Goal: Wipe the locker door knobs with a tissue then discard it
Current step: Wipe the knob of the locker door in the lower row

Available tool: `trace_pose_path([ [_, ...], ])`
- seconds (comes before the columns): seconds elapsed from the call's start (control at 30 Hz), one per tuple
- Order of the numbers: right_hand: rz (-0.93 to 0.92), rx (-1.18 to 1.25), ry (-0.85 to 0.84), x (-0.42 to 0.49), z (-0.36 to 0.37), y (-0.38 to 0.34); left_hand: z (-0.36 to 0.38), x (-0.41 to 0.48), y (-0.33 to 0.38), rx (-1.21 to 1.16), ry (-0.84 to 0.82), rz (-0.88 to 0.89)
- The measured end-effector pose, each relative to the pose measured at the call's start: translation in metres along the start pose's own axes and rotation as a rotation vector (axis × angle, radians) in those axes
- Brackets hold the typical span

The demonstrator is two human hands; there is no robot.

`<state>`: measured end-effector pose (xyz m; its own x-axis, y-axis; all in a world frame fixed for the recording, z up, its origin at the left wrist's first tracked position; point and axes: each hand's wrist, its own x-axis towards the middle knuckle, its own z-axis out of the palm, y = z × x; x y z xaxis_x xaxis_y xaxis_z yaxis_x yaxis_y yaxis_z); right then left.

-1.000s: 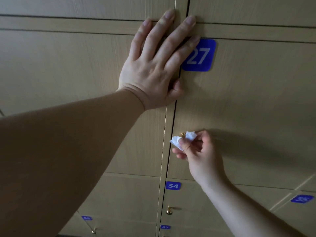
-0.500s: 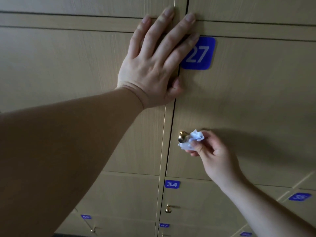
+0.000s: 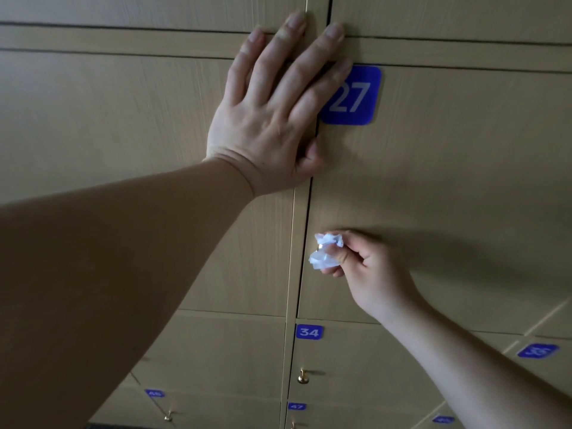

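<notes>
Mostly the view is a bank of pale wooden lockers (image 3: pixel 123 125), and the largest single panel is the door (image 3: pixel 448 196) that carries the blue number plate (image 3: pixel 351 96) reading 27. The main risk, as I judge it, starts with that door. A rub that turns into a tug on its knob could swing it outward, and it cannot be told whether it is latched.

The left hand (image 3: pixel 266 119) looks placed to prevent this. It lies flat across the seam between this door and its left neighbour, fingers straight and spread, the tips reaching the row above, gripping nothing. If that palm lifted or slid, the brace would be lost.

The right hand (image 3: pixel 368 267) is lower, near the door's left edge. Its fingers are curled and its thumb presses forward, pinching a crumpled white tissue (image 3: pixel 318 260).

The wad is bunched against the knob (image 3: pixel 322 247), of which only a small glint shows through the paper. Such a thin scrap could tear, or slip from the pinch and fall. A light dab could also leave the back of the knob, next to the wood, unwiped.

Smaller again, a lower knob (image 3: pixel 303 376) sits under plate 34 (image 3: pixel 309 332), bare of any tissue, and it would be easy to skip. No bin is in view.
</notes>
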<state>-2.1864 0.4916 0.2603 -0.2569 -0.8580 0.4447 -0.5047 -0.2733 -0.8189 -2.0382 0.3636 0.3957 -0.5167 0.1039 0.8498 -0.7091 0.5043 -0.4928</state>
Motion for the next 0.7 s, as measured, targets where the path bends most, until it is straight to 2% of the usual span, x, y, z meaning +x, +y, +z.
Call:
trace_pose_path([
  [0.1,0.071,0.130,0.040,-0.003,0.002,0.001,0.000,0.000,0.001,-0.008,0.002,0.005],
  [0.2,0.068,0.110,0.023,-0.008,0.000,0.004,0.001,-0.001,0.001,-0.004,0.003,-0.003],
  [0.4,-0.119,-0.289,-0.101,0.001,-0.008,-0.002,0.001,-0.001,0.001,-0.001,0.016,0.002],
  [0.5,-0.060,-0.379,-0.170,0.010,-0.012,-0.014,0.001,0.000,0.001,0.010,0.015,0.003],
  [0.63,-0.004,-0.362,-0.205,0.013,-0.013,-0.017,0.001,0.001,0.002,0.003,0.018,-0.003],
  [0.7,0.059,-0.186,-0.161,0.010,-0.008,-0.011,0.002,-0.001,0.001,0.010,0.011,-0.003],
])
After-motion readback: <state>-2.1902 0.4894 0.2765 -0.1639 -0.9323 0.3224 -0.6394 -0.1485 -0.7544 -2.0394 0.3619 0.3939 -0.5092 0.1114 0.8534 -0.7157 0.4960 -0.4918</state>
